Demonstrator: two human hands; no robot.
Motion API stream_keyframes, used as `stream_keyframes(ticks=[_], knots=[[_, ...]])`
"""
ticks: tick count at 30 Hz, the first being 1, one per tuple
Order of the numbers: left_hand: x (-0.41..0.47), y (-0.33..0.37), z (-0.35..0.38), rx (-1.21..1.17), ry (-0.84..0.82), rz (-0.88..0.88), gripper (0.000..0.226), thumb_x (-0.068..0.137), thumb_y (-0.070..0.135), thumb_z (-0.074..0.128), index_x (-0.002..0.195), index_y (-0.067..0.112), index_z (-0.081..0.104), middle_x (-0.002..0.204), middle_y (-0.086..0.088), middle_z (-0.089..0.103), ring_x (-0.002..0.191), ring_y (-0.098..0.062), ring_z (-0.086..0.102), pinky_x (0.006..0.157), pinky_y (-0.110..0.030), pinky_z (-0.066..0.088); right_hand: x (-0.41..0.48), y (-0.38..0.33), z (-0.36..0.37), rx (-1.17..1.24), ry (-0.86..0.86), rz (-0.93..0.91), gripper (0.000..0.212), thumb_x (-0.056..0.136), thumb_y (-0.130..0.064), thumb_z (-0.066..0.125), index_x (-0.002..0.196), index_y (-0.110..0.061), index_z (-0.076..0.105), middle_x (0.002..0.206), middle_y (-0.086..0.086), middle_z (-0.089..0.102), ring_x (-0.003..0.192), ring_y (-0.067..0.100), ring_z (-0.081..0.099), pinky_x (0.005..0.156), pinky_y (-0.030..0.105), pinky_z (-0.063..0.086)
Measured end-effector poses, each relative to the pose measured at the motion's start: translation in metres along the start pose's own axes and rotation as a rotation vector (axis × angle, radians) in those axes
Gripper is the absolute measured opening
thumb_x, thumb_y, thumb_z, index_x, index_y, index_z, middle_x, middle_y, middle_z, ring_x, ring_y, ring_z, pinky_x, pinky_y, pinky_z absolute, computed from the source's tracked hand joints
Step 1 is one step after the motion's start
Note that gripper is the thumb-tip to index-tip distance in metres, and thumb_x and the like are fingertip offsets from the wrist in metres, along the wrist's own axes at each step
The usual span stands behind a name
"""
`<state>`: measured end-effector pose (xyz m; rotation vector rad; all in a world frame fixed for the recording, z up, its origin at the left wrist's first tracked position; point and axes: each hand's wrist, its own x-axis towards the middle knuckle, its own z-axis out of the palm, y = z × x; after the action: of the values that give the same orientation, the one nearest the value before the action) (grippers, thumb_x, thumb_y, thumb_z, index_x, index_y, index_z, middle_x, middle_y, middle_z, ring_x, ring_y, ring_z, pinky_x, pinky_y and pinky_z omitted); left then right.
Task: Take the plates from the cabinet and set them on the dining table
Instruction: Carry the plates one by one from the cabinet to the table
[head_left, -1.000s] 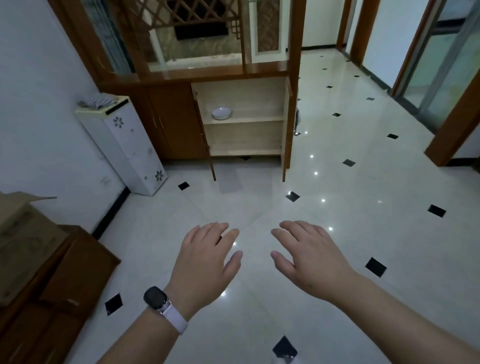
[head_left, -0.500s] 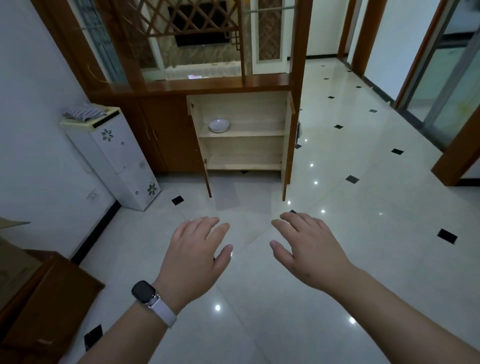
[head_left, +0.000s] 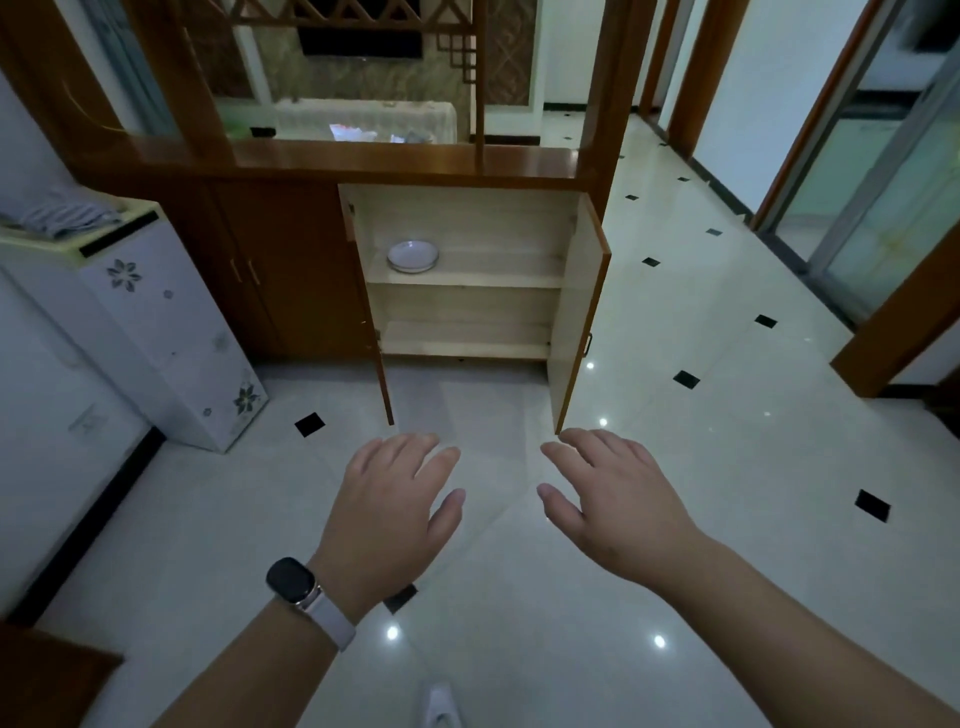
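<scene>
Open cabinet (head_left: 467, 234) stands nearer than a second ago. Plates (head_left: 412, 255) rest on its upper shelf (head_left: 493, 275), left end, untouched. Left hand (head_left: 387, 512) and right hand (head_left: 618, 506) empty, fingers spread: approach only, no pickup yet.

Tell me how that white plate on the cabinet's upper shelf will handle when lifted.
The white plate looks glazed and glossy, so probably slippery and breakable. Its shallow, rigid form should stay stiff and sit flat, unlikely to roll.
</scene>
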<state>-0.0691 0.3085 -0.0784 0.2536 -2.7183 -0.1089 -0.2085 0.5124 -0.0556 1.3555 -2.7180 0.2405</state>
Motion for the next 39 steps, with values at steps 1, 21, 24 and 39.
stream_keyframes(ticks=[1,21,24,39], knots=[[0.012,-0.016,0.002,-0.005,0.003,0.008,0.038,0.090,0.041,0.049,0.118,0.019,0.063,0.116,-0.002,0.064,0.109,-0.022,0.058,0.097,-0.043,0.043,0.020,-0.004,0.000,-0.001,0.001,0.009,0.046,0.092,-0.049,0.038,0.120,-0.021,0.061,0.119,-0.001,0.064,0.111,0.022,0.059,0.092,0.039,0.046],[0.148,-0.185,0.040,-0.001,-0.047,-0.083,0.040,0.093,0.044,0.041,0.119,0.022,0.063,0.116,0.001,0.065,0.109,-0.018,0.059,0.098,-0.039,0.042,0.245,-0.028,0.035,0.006,-0.094,-0.015,0.053,0.097,-0.054,0.029,0.138,-0.026,0.048,0.141,-0.003,0.050,0.129,0.018,0.045,0.105,0.036,0.034],[0.168,-0.195,0.052,0.027,-0.064,-0.103,0.040,0.091,0.043,0.043,0.118,0.021,0.063,0.115,0.000,0.066,0.107,-0.020,0.059,0.096,-0.040,0.044,0.274,-0.018,0.051,0.036,-0.113,-0.032,0.051,0.097,-0.053,0.032,0.136,-0.026,0.050,0.138,-0.003,0.052,0.127,0.017,0.046,0.101,0.035,0.036],[0.377,-0.225,0.136,0.048,-0.121,-0.111,0.043,0.090,0.041,0.047,0.125,0.020,0.060,0.120,-0.001,0.063,0.110,-0.021,0.057,0.094,-0.038,0.046,0.469,0.121,0.086,0.116,-0.092,-0.062,0.052,0.090,-0.053,0.033,0.123,-0.022,0.059,0.125,0.000,0.059,0.114,0.023,0.055,0.092,0.038,0.041]])
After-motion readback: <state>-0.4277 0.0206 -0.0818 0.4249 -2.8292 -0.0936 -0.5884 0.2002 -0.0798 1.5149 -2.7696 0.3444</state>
